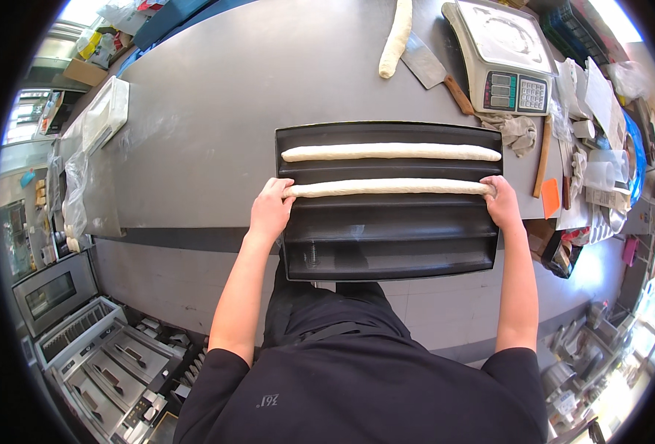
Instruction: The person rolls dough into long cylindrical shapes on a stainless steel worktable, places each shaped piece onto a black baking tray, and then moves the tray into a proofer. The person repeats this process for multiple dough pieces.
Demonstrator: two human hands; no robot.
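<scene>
A black grooved baking tray (389, 248) overhangs the front edge of the steel worktable (187, 163). One long pale dough rope (390, 151) lies in its back groove. A second dough rope (386, 187) stretches across the groove in front of that. My left hand (272, 203) is closed on this rope's left end at the tray's left rim. My right hand (500, 200) holds its right end at the right rim. The front grooves hold no dough.
Beyond the tray lie another dough piece (395, 41), a wooden-handled cleaver (423, 63) and a scale (508, 59). A crumpled cloth (518, 133), wooden stick (542, 155) and orange scraper (551, 197) sit at right. A white container (105, 111) stands at left.
</scene>
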